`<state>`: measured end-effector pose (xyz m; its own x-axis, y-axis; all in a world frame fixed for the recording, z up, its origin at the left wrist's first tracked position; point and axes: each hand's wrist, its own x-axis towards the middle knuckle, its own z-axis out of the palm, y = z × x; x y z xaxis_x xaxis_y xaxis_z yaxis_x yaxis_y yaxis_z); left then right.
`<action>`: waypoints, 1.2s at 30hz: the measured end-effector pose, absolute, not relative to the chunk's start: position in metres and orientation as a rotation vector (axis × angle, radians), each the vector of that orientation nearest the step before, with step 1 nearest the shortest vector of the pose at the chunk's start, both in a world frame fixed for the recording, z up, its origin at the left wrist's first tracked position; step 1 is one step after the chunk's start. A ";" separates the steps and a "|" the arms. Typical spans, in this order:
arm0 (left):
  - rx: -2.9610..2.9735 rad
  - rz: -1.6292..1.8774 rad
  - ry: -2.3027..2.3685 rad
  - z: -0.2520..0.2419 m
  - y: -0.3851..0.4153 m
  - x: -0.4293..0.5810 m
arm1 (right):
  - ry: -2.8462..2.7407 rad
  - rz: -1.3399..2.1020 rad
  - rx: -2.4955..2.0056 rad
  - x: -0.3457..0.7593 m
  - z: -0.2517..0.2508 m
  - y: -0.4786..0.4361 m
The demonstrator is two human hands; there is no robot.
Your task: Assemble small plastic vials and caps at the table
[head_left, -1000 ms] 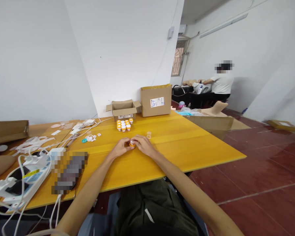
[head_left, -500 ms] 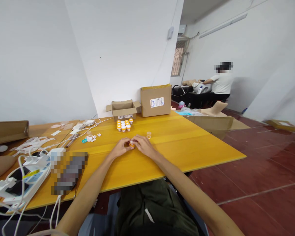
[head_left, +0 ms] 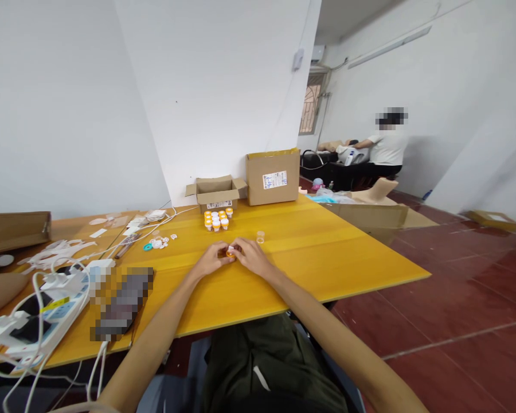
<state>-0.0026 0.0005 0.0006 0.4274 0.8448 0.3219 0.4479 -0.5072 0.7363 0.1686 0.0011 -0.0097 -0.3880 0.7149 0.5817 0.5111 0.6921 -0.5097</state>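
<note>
From the head camera, both forearms reached forward over the yellow table and met near its middle. The left hand and the right hand were drawn together, fingertips to fingertips, with a small orange piece pinched between them. The fingers of both hands were curled in on it, not spread. The piece sat just above the table top, straight ahead of the person, at the left hand's right side and the right hand's left side, so neither hand was nearer than the other. It was too small to tell which way its long axis ran, or whether there was a white part on top of it.

Beyond the hands, toward the wall, stood a cluster of orange and white caps, well apart from the fingers, with a small open box behind them and a bigger closed box beside that. A small clear cup stood near the right hand, just past its knuckles. To the left lay a teal ring, scattered white bits, and white cables. Another person worked at a far bench.
</note>
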 end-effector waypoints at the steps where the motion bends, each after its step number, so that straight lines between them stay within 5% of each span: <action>1: 2.126 0.933 1.086 0.000 0.001 -0.003 | -2.069 0.325 -0.942 0.168 -0.009 0.001; 36: 2.135 0.950 1.079 -0.004 0.002 -0.002 | -2.048 0.370 -0.820 0.172 -0.004 0.000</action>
<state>-0.0025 0.0020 -0.0039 0.4250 0.8393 0.3392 0.4427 -0.5195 0.7308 0.1716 -0.0002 -0.0041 -0.4002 0.6732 0.6218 0.4131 0.7382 -0.5334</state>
